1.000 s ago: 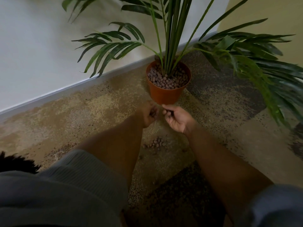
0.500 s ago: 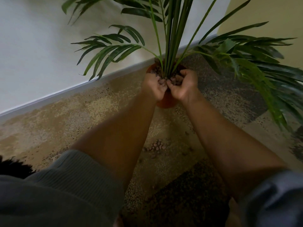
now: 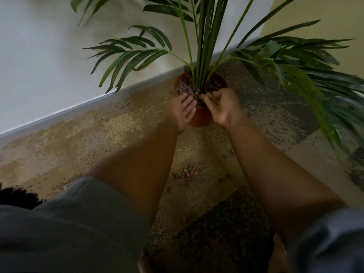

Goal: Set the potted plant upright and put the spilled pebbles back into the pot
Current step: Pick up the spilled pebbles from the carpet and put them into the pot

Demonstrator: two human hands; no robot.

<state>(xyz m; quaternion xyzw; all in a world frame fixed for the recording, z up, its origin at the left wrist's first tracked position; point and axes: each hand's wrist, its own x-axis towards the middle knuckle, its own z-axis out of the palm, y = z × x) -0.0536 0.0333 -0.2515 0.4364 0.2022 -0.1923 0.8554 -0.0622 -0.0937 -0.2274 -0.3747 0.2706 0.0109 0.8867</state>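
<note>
A: Container status?

B: Orange pot point(image 3: 200, 118) stands upright on the floor point(image 3: 82, 142), close to the pale baseboard point(image 3: 65, 113) at the foot of the wall. Plant point(image 3: 204, 46) stems rise straight from its middle; fronds spread left and right. The pot is filled to about rim level with brownish pebbles point(image 3: 182, 87), visible on the left and back of the stems.

A: Any pebbles outside it?

B: Yes. A small cluster of spilled pebbles point(image 3: 187, 172) lies on the floor nearer the person, between the two forearms and well apart from the pot. A few single ones are scattered around the cluster.

A: Hand pose?

B: Both hands are at the pot's near rim, palms up, fingers pointing toward the stems. Left hand point(image 3: 184, 113): open, fingers extended together, fingertips over the pebble surface. Right hand point(image 3: 221, 107): open but loosely cupped, fingers curled slightly, fingertips just beside the left hand's. Some motion blur here; cannot tell whether pebbles lie on either palm. Neither hand grips the pot.

A: Arms?

B: Both forearms bare, extended forward; grey sleeves point(image 3: 88, 209) pushed up near the elbows.

A: Labels or writing?

B: None legible on the pot.
</note>
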